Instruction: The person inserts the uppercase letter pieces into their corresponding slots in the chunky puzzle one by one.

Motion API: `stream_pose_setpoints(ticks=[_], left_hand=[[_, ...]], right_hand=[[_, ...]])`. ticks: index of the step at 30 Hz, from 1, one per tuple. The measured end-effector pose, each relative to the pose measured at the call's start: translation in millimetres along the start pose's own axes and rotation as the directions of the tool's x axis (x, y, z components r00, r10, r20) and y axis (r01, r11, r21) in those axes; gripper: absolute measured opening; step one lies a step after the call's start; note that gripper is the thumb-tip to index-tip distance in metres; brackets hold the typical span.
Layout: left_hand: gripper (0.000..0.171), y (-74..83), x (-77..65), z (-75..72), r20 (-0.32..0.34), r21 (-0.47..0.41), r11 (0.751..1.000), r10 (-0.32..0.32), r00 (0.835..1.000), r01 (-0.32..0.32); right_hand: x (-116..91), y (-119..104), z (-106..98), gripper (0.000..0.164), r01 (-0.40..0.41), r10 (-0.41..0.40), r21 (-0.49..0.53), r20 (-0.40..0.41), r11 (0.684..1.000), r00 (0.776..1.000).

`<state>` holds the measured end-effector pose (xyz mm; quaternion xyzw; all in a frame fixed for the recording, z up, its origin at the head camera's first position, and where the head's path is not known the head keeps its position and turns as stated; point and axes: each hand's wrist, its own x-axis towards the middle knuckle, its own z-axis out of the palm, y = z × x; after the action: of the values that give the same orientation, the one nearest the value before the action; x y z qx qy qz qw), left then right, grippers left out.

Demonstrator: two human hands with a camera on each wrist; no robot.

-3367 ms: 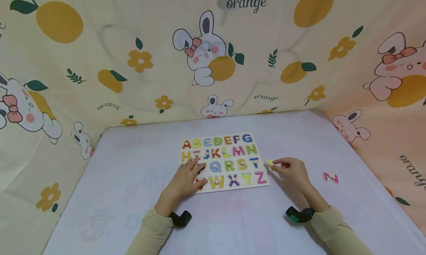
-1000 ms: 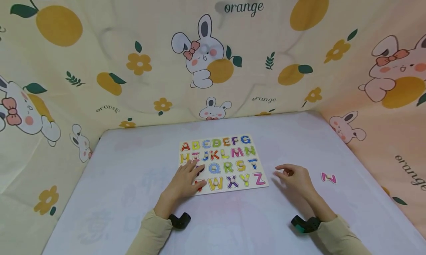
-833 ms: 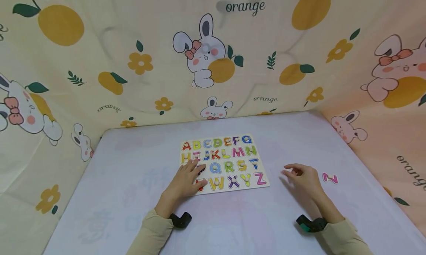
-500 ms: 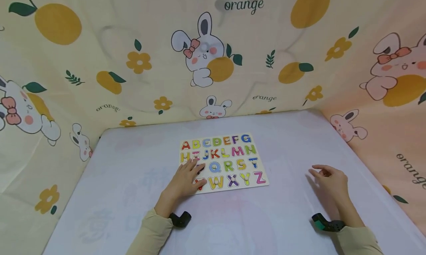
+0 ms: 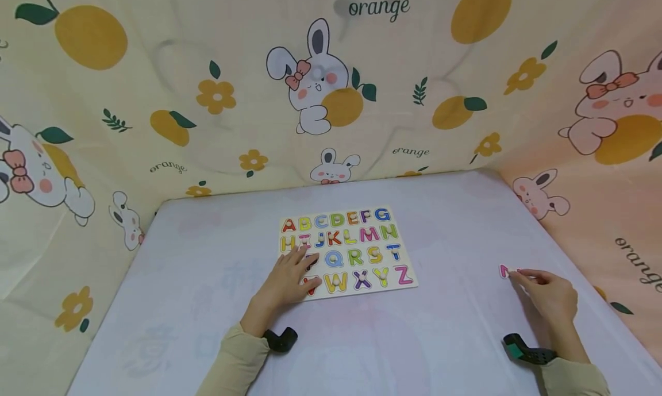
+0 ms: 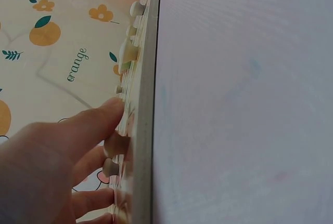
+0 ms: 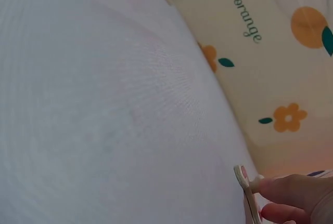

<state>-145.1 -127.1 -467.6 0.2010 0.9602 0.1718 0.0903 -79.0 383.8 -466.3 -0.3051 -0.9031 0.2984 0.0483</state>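
My left hand (image 5: 285, 276) lies with spread fingers on the left part of a wooden alphabet puzzle board (image 5: 349, 295), covering some letters. In the left wrist view its fingertips (image 6: 114, 108) rest on the board among the knobs. Far to the right, my right hand (image 5: 553, 297) pinches the small knob (image 7: 256, 183) of a pink letter piece (image 5: 503, 272), shaped like a Z seen sideways. Fingers hide part of that piece. On the board, the pink Z spot (image 5: 404, 276) shows no knob, while the yellow Y piece (image 5: 381, 277) has one.
A white cloth-covered table (image 5: 217, 338) bears the board near its middle. A patterned curtain (image 5: 217, 137) with rabbits and oranges stands behind and along both sides. Each wrist wears a black camera, such as the left one (image 5: 281, 339).
My right hand has left a yellow letter piece, now in the Y spot, and moved right to the pink piece, taking hold of its knob. My left hand has stayed on the board.
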Motion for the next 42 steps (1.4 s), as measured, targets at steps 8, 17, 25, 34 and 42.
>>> stream_pose_setpoints(ticks=[8,17,25,34,42], left_hand=[[0.060,0.2,0.3,0.1,-0.002,0.005,1.000,0.016,1.000,-0.016],[0.061,-0.1,-0.9,-0.1,0.001,-0.001,1.000,-0.002,1.000,0.002],[0.062,-2.6,0.6,1.7,-0.002,0.009,1.000,-0.026,1.000,0.026],[0.062,-2.4,0.6,1.4,-0.001,0.008,1.000,-0.016,1.000,0.016],[0.062,-2.3,2.2,2.3,-0.005,0.012,1.000,0.003,1.000,-0.002]], right_hand=[[0,-2,4,0.048,0.053,-0.053,-0.025,-0.020,0.998,0.998],[1,-11,6,0.044,0.071,-0.071,-0.012,-0.056,0.997,0.996],[0,-40,12,0.047,0.131,-0.131,0.016,0.009,0.991,0.991],[-12,-77,25,0.034,0.378,-0.378,0.064,-0.013,0.924,0.926],[-19,-95,39,0.025,0.477,-0.479,0.082,0.012,0.875,0.878]])
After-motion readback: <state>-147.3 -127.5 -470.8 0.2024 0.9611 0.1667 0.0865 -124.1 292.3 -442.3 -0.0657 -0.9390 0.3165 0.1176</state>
